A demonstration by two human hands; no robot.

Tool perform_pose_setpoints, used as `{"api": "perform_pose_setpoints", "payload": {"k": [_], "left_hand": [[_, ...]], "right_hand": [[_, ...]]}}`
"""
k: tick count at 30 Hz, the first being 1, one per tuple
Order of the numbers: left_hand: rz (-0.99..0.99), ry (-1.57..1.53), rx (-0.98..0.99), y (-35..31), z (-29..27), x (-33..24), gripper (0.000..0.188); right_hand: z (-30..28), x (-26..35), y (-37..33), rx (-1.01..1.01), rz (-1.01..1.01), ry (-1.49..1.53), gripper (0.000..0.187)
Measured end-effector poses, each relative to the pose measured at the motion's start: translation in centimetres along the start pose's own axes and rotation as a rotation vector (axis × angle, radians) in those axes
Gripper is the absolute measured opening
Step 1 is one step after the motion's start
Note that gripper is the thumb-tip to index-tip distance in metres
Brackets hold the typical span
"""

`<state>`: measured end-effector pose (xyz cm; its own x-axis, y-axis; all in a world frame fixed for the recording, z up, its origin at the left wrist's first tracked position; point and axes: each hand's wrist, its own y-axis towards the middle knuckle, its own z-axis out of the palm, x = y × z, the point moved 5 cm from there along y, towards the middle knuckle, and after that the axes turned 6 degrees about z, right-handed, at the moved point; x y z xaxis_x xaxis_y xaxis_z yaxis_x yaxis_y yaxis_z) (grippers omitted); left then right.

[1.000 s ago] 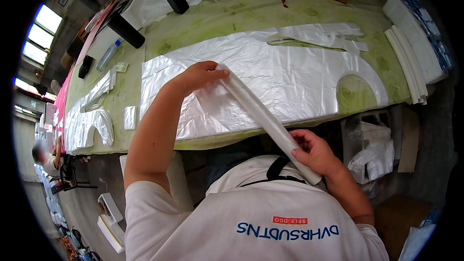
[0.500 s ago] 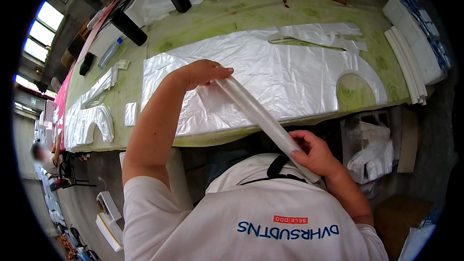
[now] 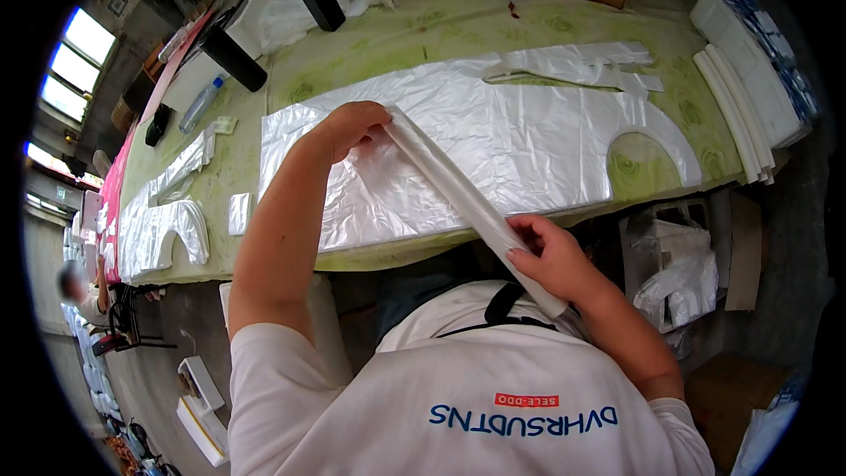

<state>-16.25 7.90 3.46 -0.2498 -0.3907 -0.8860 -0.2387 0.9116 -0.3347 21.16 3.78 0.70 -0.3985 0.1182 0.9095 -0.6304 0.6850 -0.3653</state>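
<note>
A long, narrow folded strip of white plastic film (image 3: pixel 451 192) slants across in front of me, above the table's near edge. At its upper end my left hand (image 3: pixel 354 129) is closed on it, fingers curled round the end. Lower down, my right hand (image 3: pixel 551 257) pinches the strip near its other end, close to my waist. Beneath it, flat on the table, lies a shiny sheet of white plastic (image 3: pixel 520 137) shaped like an apron, with a rounded cut-out at the right. Whether it is one layer or several, I cannot tell.
A green-patterned cloth covers the table (image 3: pixel 388 40). Smaller plastic pieces (image 3: pixel 145 234) and a flat packet (image 3: pixel 239 213) lie left. Beyond them are a bottle (image 3: pixel 202 106) and a black cylinder (image 3: pixel 233 58). White rolls (image 3: pixel 733 115) stand right. A person (image 3: pixel 91 304) sits far left.
Both hands and the plastic strip have shifted slightly left and up. My grip on the strip stays about the same, and the apron-shaped sheet lies as before.
</note>
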Motion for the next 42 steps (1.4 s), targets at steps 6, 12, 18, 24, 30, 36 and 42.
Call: {"api": "perform_pose_setpoints", "payload": {"k": [6, 12, 18, 24, 30, 36, 42], "left_hand": [[-0.030, 0.149, -0.156, 2.8, -2.5, 0.9, 0.023], [-0.041, 0.361, -0.208, 3.6, -1.6, 0.3, 0.036], [0.065, 0.778, -0.163, 2.6, -0.9, -1.1, 0.037], [0.138, 1.156, -0.027, 4.7, -0.8, -1.5, 0.046], [0.359, 0.524, -0.684, 1.1, -2.0, -1.7, 0.063], [0.852, 1.007, 0.147, -11.7, 12.7, -1.6, 0.105], [0.956, 1.020, 0.395, -13.8, 13.0, 1.0, 0.089]], "right_hand": [[1.8, 0.0, 0.3, 0.176, 0.070, 0.084, 0.076], [0.1, -3.7, -3.7, 0.173, 0.182, 0.017, 0.079], [-7.5, -7.2, -14.6, 0.203, 0.468, -0.320, 0.072], [-11.9, -11.5, -23.3, 0.136, 0.665, -0.413, 0.067], [-12.6, -10.8, -21.8, -0.120, 0.536, -0.071, 0.067], [-13.5, -2.8, -12.4, -0.236, 0.133, -0.297, 0.061], [-11.2, 6.2, -2.2, -0.173, -0.256, -0.712, 0.048]]}}
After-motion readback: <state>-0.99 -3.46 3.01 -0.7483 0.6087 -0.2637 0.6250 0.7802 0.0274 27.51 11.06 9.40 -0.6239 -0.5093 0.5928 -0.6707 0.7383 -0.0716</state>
